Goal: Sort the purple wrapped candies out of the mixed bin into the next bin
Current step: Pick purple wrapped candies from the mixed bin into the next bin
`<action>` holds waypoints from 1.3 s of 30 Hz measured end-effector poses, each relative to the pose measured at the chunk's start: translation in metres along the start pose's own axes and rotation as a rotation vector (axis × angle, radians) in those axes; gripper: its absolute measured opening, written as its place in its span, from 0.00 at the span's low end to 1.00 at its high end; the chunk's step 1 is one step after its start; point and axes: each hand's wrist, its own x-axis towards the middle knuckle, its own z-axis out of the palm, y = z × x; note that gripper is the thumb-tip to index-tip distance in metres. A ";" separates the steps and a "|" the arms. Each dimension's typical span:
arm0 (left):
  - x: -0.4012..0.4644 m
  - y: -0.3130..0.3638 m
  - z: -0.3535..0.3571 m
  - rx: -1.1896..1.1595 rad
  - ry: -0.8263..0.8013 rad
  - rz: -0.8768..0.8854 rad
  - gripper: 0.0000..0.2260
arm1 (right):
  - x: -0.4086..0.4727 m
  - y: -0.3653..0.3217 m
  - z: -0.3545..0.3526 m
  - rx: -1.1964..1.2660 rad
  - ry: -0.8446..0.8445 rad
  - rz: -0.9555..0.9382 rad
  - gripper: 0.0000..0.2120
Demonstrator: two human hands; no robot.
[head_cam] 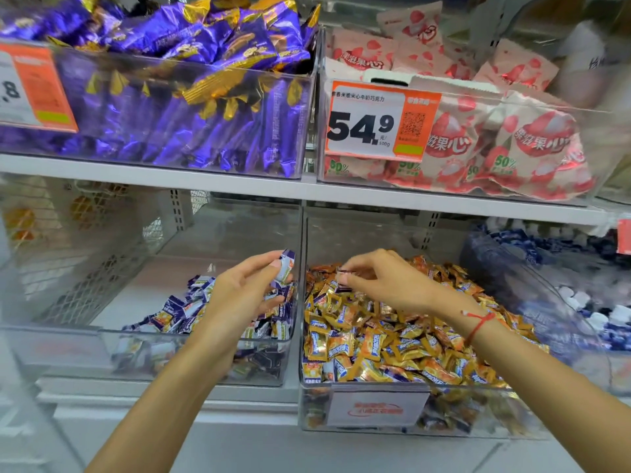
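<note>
My left hand (244,295) holds a purple wrapped candy (286,266) between thumb and fingers above the left clear bin (191,356), which has a pile of purple candies (177,310) in its right half. My right hand (382,279) pinches another small purple candy (343,275) just above the mixed bin (368,409). That bin is heaped with gold and orange wrapped candies (392,346), with a few purple ones among them. A red string circles my right wrist.
A white shelf (239,186) runs above both bins. On it stand a bin of large purple packs (191,107) and a bin of pink strawberry packs (512,145) with a 54.9 price tag (375,122). A bin of blue and white sweets (563,278) stands at right.
</note>
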 end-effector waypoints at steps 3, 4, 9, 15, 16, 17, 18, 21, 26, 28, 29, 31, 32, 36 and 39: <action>0.001 -0.001 -0.001 0.014 0.009 0.007 0.08 | 0.015 -0.004 0.014 -0.130 0.004 0.026 0.09; 0.001 -0.001 -0.002 0.017 0.008 0.004 0.08 | 0.022 -0.005 0.019 -0.218 -0.010 0.024 0.10; -0.001 -0.001 0.000 0.048 -0.007 -0.009 0.08 | 0.040 -0.003 0.034 -0.514 -0.185 -0.050 0.12; 0.001 -0.003 0.003 0.034 -0.011 -0.015 0.08 | 0.015 0.009 0.012 0.063 -0.006 0.084 0.06; 0.001 -0.003 0.003 0.026 -0.014 -0.015 0.08 | 0.007 0.010 0.007 0.217 0.002 0.127 0.07; 0.000 -0.002 0.003 0.020 -0.014 -0.011 0.08 | -0.001 0.011 0.003 0.342 0.018 0.166 0.08; 0.000 -0.001 0.004 0.022 -0.012 -0.006 0.08 | -0.009 0.010 0.000 0.434 0.039 0.197 0.09; 0.001 0.002 0.000 0.100 0.014 0.065 0.08 | -0.024 -0.007 -0.004 0.631 0.090 0.176 0.10; 0.012 0.004 -0.029 0.402 0.179 0.373 0.09 | -0.001 -0.069 0.011 0.473 0.209 -0.115 0.07; 0.017 -0.001 -0.046 0.507 0.161 0.350 0.11 | 0.022 -0.083 0.025 0.248 0.231 -0.140 0.05; 0.019 -0.005 -0.053 0.567 0.138 0.328 0.13 | 0.032 -0.086 0.032 0.144 0.176 -0.134 0.10; 0.019 -0.011 -0.062 0.684 0.127 0.297 0.15 | 0.041 -0.086 0.043 -0.027 0.035 -0.098 0.26; 0.017 -0.011 -0.064 0.710 0.133 0.293 0.15 | 0.037 -0.084 0.044 -0.064 0.010 -0.086 0.29; 0.006 -0.004 -0.051 0.669 0.199 0.409 0.12 | -0.016 -0.058 0.031 0.019 0.113 -0.093 0.21; -0.014 0.007 -0.012 0.576 0.101 0.520 0.12 | -0.067 -0.006 0.006 -0.012 0.236 0.023 0.15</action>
